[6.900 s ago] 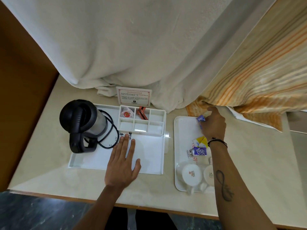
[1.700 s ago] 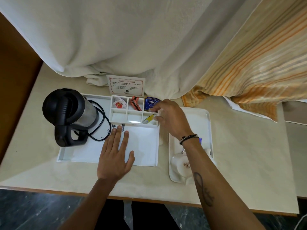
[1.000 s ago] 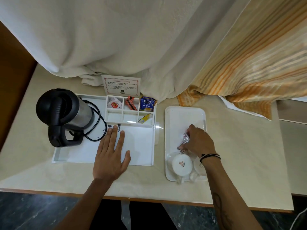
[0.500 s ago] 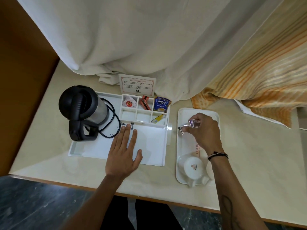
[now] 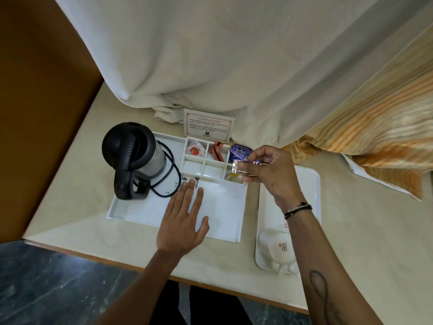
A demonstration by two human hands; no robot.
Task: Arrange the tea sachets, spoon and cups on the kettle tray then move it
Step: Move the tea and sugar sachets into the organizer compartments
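Observation:
The white kettle tray (image 5: 225,231) holds a black kettle (image 5: 131,151) at its left and a compartment box (image 5: 206,165) at its back. A white sachet (image 5: 195,150), an orange sachet (image 5: 216,151) and a blue Tetley sachet (image 5: 239,152) sit in the back compartments. My left hand (image 5: 184,221) lies flat and open on the tray's floor. My right hand (image 5: 267,171) hovers over the box's right end, pinching a silvery-purple sachet (image 5: 236,165). An upturned white cup (image 5: 277,247) rests on the serving tray (image 5: 311,184) to the right; my forearm hides part of it.
A printed card (image 5: 208,125) stands behind the kettle tray. White curtain (image 5: 210,55) and orange striped fabric (image 5: 375,127) hang onto the beige counter (image 5: 365,242). A brown wall (image 5: 39,113) borders the left; the counter's front edge is near me.
My right hand has carried the silvery-purple sachet leftward from over the serving tray to above the compartment box. My left hand stays flat on the kettle tray.

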